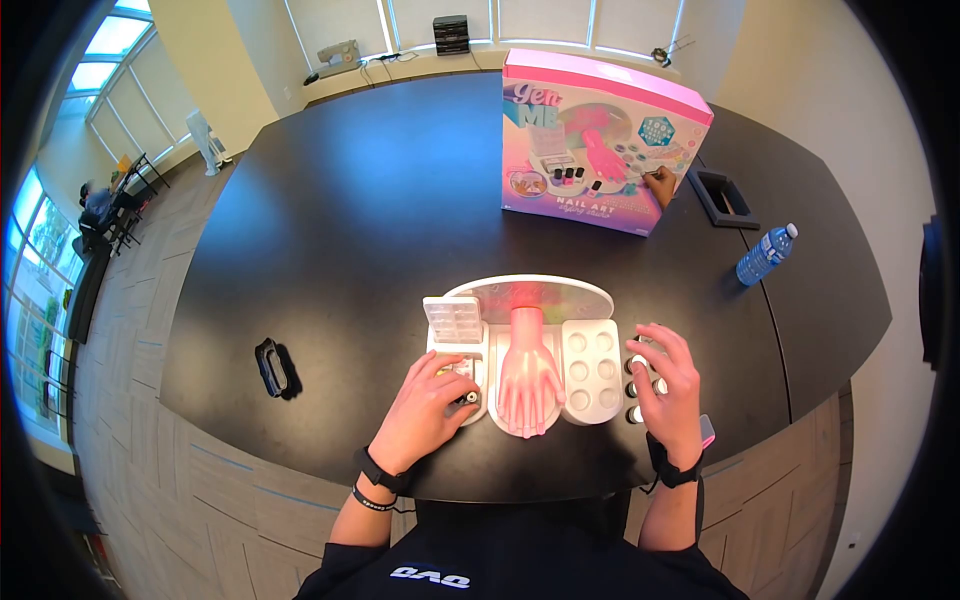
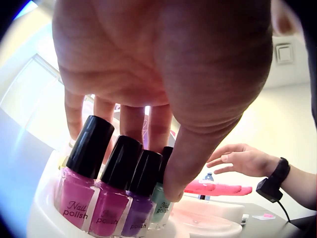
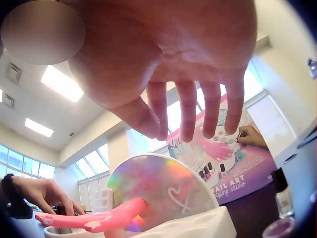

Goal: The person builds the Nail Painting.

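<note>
My left hand (image 1: 418, 412) is at the white holder on the left of the nail art stand. In the left wrist view its thumb and fingers pinch the black cap of a teal nail polish bottle (image 2: 159, 204). Beside that bottle stand a purple bottle (image 2: 137, 213), a magenta bottle (image 2: 110, 210) and a pink bottle (image 2: 77, 201), all black-capped. Between my hands lies a pink model hand (image 1: 528, 372), palm down on the stand. My right hand (image 1: 674, 400) hovers with loosely bent fingers over several small bottles (image 1: 635, 414) with white tops, holding nothing.
The stand has a shiny curved back panel (image 1: 545, 298), a clear compartment box (image 1: 453, 320) and a white tray of round wells (image 1: 592, 372). Behind it stands a nail art box (image 1: 600, 150). A water bottle (image 1: 766, 255) is at the right, a black band-like object (image 1: 271, 367) at the left.
</note>
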Available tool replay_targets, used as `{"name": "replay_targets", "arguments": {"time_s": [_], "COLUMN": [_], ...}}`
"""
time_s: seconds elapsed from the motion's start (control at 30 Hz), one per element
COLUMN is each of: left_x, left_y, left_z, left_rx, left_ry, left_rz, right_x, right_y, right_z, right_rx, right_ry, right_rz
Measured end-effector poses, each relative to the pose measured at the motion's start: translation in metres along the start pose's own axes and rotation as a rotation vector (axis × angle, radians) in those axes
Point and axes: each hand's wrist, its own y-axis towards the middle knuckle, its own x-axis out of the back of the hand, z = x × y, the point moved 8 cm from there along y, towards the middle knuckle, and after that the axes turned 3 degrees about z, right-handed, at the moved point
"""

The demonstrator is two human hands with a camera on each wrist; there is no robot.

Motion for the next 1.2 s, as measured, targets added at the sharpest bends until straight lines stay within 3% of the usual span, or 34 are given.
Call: {"name": "replay_targets", "arguments": {"time_s": [0.47,0.73,1.2], "left_x": [-0.008,-0.006,0.020], "left_y": [0.000,-0.001,-0.017], "left_z": [0.004,0.006,0.007], "left_rx": [0.005,0.010,0.059], "left_ry": [0.028,0.034,0.000], "left_rz": [0.003,-0.010,-0.009], "right_x": [0.007,-0.007,-0.017], "right_y": [-0.007,-0.017,-0.020], "right_z": [-0.055,-0.083,-0.095], "right_rx": [-0.203,-0.353,-0.381], "right_ry": [-0.174,-0.294,-0.288], "right_rz": [0.000,0.121,0.137]}}
